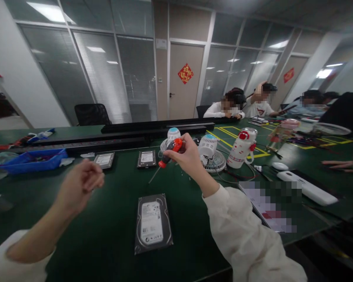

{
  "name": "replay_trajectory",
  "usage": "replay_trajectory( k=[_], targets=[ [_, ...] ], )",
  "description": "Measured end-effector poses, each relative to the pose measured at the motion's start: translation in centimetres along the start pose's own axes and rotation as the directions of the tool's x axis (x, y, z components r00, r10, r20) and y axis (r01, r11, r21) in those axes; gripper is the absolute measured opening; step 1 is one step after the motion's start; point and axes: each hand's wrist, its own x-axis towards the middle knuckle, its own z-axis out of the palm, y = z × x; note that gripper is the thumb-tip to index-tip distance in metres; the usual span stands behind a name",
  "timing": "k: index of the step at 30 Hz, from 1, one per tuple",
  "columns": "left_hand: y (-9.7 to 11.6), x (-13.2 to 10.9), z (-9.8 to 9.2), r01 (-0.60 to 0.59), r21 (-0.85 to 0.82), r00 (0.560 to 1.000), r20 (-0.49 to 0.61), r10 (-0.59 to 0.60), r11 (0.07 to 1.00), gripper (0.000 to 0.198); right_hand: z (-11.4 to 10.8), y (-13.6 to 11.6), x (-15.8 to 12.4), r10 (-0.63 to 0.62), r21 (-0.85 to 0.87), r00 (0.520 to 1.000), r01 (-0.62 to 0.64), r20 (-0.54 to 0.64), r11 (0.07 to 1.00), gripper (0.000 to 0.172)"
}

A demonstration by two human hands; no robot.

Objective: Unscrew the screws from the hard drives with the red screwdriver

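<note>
My right hand (188, 154) grips the red and black handle of a screwdriver (166, 156), its thin shaft pointing down and to the left. Below it, a hard drive (151, 223) with a white label lies flat on the green table (111, 223). My left hand (81, 184) is raised at the left, its fingers curled together; whether anything is between them is too blurred to tell. Farther back lie two more hard drives, one (146, 158) left of the screwdriver and another (104, 159) behind my left hand.
A blue tray (37, 161) stands at the far left. White fans (208, 150), a white and red bottle (241, 149) and a white power bank (307, 188) are on the right. Black bars (153, 131) lie behind. Another person's hand (344, 164) rests at the right edge.
</note>
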Motion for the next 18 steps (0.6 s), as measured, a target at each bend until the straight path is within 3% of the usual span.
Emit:
replay_trajectory(
  k=[3, 7, 12, 18],
  targets=[
    [-2.9, -1.0, 3.5, 0.005, 0.081, 0.990, 0.142, -0.017, 0.997, 0.044, 0.1, 0.1, 0.0, -0.073, 0.058, 0.996, 0.075, -0.042, 0.995, 0.050],
    [-5.2, -2.1, 7.2, -0.068, 0.183, 0.969, 0.248, 0.021, 0.981, 0.035, -0.2, 0.4, 0.1, -0.149, 0.113, 0.986, 0.157, -0.080, 0.981, 0.039],
    [-7.4, -2.8, 7.8, -0.068, 0.233, 0.971, 0.241, 0.010, 0.970, 0.040, -0.1, 1.0, 0.2, -0.055, 0.123, 0.996, 0.063, -0.065, 0.990, 0.037],
    [-8.6, -3.1, 8.0, -0.092, 0.224, 0.968, 0.247, 0.035, 0.970, 0.029, 0.2, 1.3, 0.4, 0.084, 0.205, 0.989, -0.057, -0.122, 0.977, 0.047]
  ],
)
